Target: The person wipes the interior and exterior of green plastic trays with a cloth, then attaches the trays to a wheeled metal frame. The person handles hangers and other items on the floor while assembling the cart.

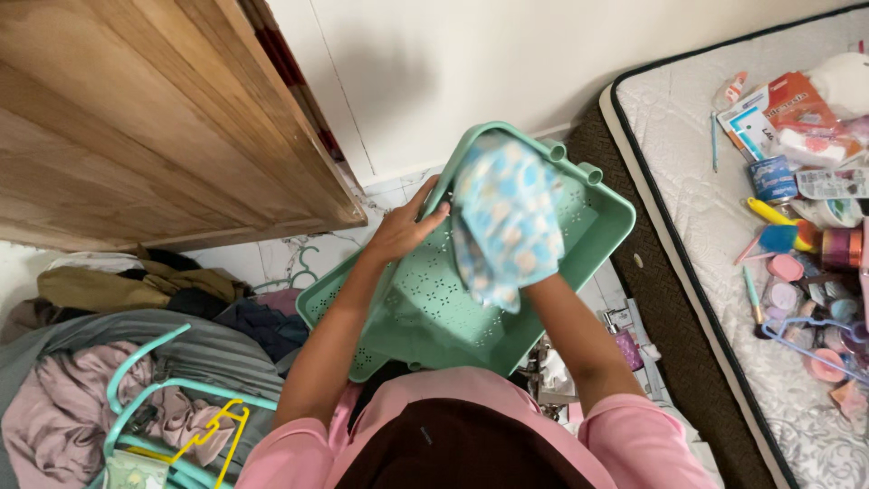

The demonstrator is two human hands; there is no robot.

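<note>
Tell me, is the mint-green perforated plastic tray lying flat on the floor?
No, the mint-green perforated plastic tray is tilted up in the air, gripped by the left hand.

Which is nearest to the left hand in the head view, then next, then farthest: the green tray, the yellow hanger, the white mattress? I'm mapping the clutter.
1. green tray: the left hand grips its upper edge.
2. yellow hanger: lower left, on the clothes pile.
3. white mattress: far right, beyond the tray.
</note>
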